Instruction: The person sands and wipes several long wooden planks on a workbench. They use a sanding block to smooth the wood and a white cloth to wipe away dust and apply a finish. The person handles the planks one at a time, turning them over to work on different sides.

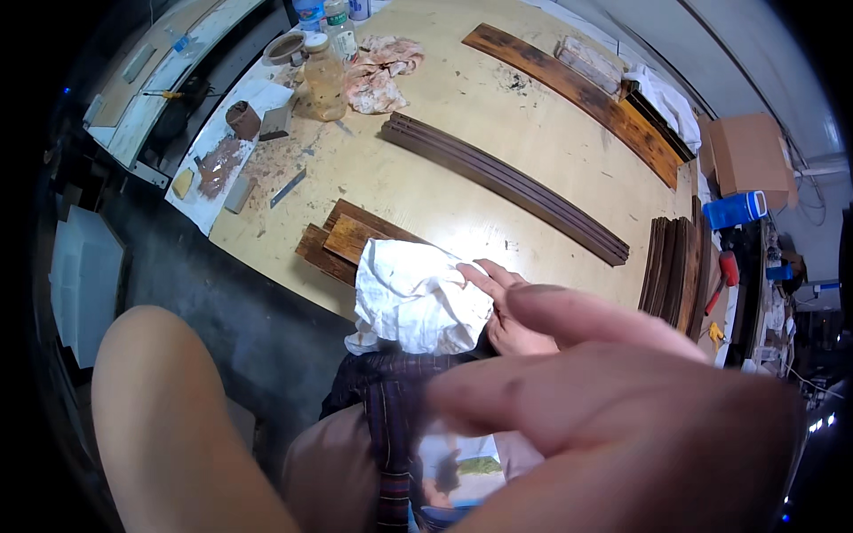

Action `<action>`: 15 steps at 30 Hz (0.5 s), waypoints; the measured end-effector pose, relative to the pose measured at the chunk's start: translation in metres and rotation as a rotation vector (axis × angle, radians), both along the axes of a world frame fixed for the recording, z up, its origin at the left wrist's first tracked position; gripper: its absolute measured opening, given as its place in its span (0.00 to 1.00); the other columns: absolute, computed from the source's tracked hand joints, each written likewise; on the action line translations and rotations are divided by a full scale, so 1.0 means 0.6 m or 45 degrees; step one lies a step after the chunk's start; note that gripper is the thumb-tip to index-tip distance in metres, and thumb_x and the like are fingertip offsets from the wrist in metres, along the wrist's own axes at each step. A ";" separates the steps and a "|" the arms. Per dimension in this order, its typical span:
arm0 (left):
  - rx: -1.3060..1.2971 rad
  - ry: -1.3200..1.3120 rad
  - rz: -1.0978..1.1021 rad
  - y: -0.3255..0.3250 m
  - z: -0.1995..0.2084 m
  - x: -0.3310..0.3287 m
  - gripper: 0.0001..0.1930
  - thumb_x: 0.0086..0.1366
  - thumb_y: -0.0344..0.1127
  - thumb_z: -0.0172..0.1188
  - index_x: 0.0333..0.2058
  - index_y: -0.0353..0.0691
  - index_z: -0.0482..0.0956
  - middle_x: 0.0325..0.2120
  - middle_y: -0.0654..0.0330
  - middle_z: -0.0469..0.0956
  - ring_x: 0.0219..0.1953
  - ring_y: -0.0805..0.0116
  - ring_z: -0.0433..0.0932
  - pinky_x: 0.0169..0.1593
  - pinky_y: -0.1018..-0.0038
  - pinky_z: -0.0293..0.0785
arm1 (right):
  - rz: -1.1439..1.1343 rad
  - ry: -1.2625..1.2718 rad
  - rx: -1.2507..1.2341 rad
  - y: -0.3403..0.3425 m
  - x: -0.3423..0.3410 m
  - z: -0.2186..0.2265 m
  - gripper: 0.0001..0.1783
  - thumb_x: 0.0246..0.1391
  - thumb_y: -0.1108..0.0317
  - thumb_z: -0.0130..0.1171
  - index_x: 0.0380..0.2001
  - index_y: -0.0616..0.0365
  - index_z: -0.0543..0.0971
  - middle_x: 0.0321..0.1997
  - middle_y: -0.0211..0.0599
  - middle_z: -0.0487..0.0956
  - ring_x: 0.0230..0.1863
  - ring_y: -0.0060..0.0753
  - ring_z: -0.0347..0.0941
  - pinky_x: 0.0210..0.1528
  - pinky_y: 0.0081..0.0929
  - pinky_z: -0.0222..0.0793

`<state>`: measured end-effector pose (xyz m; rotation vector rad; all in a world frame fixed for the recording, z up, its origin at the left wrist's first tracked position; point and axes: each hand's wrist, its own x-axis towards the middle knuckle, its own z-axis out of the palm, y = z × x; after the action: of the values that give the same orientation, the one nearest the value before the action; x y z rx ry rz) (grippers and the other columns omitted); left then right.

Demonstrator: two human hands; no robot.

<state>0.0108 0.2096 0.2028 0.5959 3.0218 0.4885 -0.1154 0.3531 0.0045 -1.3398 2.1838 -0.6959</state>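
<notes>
A crumpled white cloth (418, 293) lies over the near end of a few short brown wooden boards (351, 235) at the table's front edge. My right hand (520, 324) closes on the cloth's right side; its wrist and arm are largely hidden. Large and blurred, close in front of the camera, my left hand (604, 373) has two fingers stretched apart, with nothing visible between them. Its bent arm (164, 400) rises at the lower left. Beyond the cloth lies a bundle of long dark brown grooved strips (506, 186).
A jar of cloudy liquid (324, 80), a stained rag (382, 71) and a flat metal blade (288, 188) lie at the far left. A long scorched-look board (577, 102) crosses the back. Stacked dark strips (671, 271), a red-headed hammer (724, 275) and a blue container (735, 210) are at right.
</notes>
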 end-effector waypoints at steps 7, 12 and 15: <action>0.019 -0.009 -0.025 -0.007 -0.003 -0.004 0.14 0.56 0.35 0.61 0.35 0.29 0.78 0.27 0.51 0.77 0.29 0.59 0.77 0.37 0.63 0.74 | -0.003 0.109 -0.070 -0.003 0.001 0.006 0.32 0.50 0.79 0.47 0.59 0.43 0.73 0.61 0.47 0.71 0.56 0.52 0.69 0.60 0.41 0.65; 0.012 -0.017 0.009 -0.014 -0.009 0.001 0.14 0.55 0.35 0.61 0.36 0.30 0.78 0.27 0.52 0.77 0.30 0.59 0.77 0.37 0.63 0.73 | 0.008 0.178 -0.103 -0.008 0.001 -0.009 0.32 0.45 0.78 0.51 0.56 0.47 0.75 0.57 0.42 0.73 0.51 0.46 0.72 0.57 0.40 0.66; 0.028 -0.002 0.014 -0.019 0.005 0.006 0.14 0.55 0.35 0.61 0.36 0.30 0.78 0.28 0.52 0.77 0.30 0.59 0.77 0.38 0.63 0.73 | -0.027 0.189 -0.086 -0.008 0.001 0.010 0.32 0.43 0.79 0.51 0.56 0.47 0.75 0.57 0.42 0.74 0.50 0.46 0.72 0.56 0.40 0.67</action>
<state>0.0142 0.1985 0.2060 0.5806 3.0233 0.5232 -0.1148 0.3484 0.0105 -1.4463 2.3121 -0.7039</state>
